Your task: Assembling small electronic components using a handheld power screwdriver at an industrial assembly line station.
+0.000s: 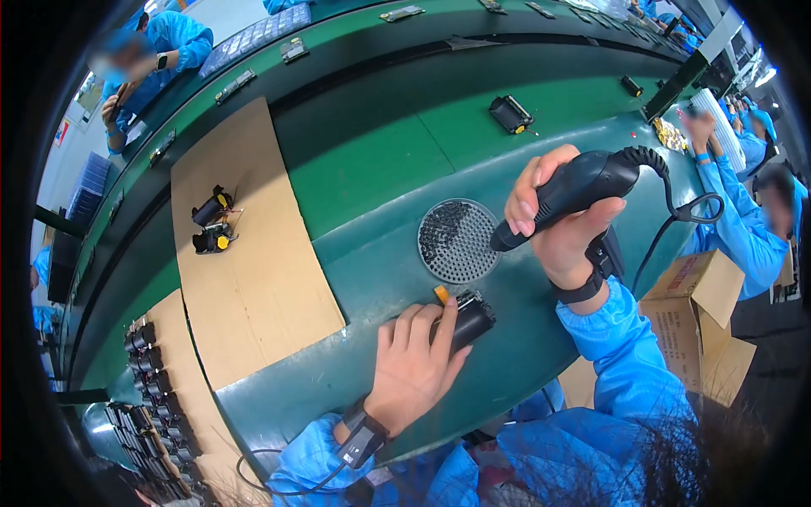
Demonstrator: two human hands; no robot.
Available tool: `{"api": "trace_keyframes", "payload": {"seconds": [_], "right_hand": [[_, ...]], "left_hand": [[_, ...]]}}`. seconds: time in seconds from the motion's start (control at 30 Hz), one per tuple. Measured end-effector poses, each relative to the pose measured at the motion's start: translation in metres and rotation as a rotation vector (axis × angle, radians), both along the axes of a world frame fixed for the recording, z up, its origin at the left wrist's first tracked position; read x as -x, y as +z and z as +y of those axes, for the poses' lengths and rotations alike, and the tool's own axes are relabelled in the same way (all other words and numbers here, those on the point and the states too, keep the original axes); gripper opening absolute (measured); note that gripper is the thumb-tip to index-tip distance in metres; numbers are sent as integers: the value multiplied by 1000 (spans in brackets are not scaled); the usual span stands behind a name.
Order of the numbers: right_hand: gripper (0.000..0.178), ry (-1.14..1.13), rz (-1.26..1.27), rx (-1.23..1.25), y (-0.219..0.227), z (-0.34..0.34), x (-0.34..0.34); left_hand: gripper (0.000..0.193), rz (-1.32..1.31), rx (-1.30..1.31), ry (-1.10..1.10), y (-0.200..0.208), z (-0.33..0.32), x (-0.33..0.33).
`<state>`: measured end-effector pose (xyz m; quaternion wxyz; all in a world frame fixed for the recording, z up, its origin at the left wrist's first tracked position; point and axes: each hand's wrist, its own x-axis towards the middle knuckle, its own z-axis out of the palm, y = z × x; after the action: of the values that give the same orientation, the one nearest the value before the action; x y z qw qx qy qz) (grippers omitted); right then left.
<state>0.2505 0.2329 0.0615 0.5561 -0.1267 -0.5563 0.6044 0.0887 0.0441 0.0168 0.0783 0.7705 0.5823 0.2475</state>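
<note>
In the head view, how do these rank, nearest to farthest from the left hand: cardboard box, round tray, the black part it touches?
1. Black part: touching the left hand.
2. Round tray: ahead, slightly right.
3. Cardboard box: far right.

Bright light leaves a pale sheen on the teal mat (pixel 372 283); shadow darkens the green bench (pixel 363 173) beyond; the left hand (pixel 416 363) and right hand (pixel 568 241) look crisp; background faces (pixel 125 57) are blurred; fisheye distortion curves the outer edges.
</note>
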Motion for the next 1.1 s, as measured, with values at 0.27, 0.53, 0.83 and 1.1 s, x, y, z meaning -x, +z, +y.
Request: {"api": "trace_keyframes", "payload": {"seconds": [0.27, 0.53, 0.83, 1.1], "right_hand": [[88, 2, -32, 3, 1, -1, -1], [89, -11, -104, -64, 1, -6, -1], [90, 150, 203, -33, 27, -46, 2], [91, 236, 156, -19, 12, -63, 11]], "left_hand": [[65, -12, 6, 3, 0, 1, -1], [63, -35, -4, 8, -2, 0, 0], [61, -101, -3, 19, -2, -1, 6], [61, -120, 2, 19, -3, -1, 5]]}}
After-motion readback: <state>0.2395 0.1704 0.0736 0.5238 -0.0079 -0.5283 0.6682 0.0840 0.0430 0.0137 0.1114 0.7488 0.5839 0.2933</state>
